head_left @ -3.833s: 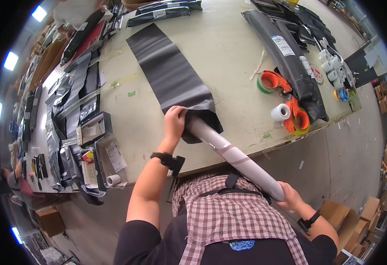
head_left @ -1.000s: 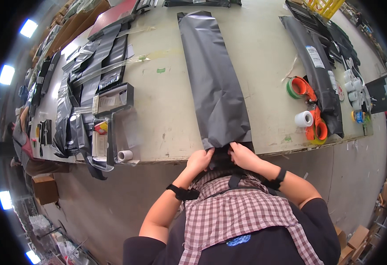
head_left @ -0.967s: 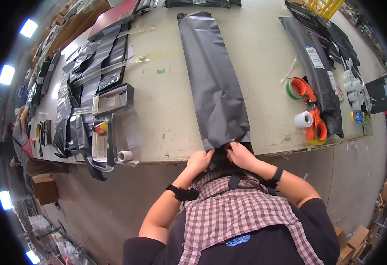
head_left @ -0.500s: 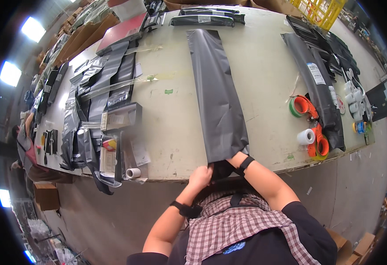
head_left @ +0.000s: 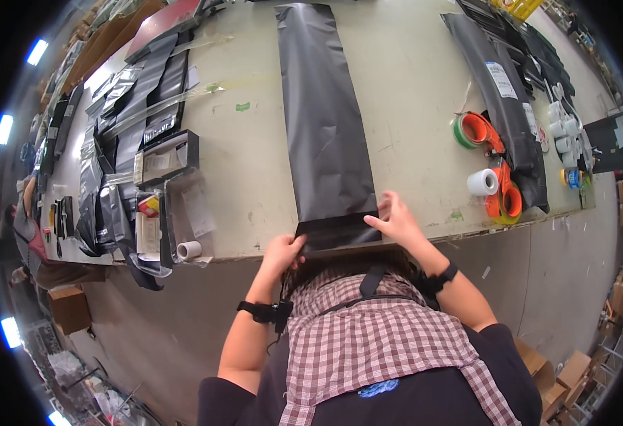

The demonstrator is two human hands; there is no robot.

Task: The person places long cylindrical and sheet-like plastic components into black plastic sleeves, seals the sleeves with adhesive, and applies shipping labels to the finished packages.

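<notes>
A long dark grey plastic mailing bag [head_left: 326, 135] lies lengthwise on the table in front of me. Its near end shows a black band [head_left: 340, 231] across the mouth, close to the table edge. My left hand [head_left: 284, 254] pinches the near left corner of the bag, thumb on top. On the other side, my right hand [head_left: 400, 220] is open, its thumb at the bag's right edge and its fingers apart. Whatever may be inside the bag is hidden.
Two orange tape dispensers [head_left: 502, 195] and a white roll [head_left: 483, 182] sit at the right, beside a labelled dark package [head_left: 508, 121]. Grey bags [head_left: 130, 121], a small open box [head_left: 166, 162] and another roll [head_left: 189, 250] lie at the left. A person [head_left: 31, 234] stands far left.
My right hand has come out from the bag's near end and spread its fingers at the right edge. The black band now lies flat and visible. My left hand still grips the left corner.
</notes>
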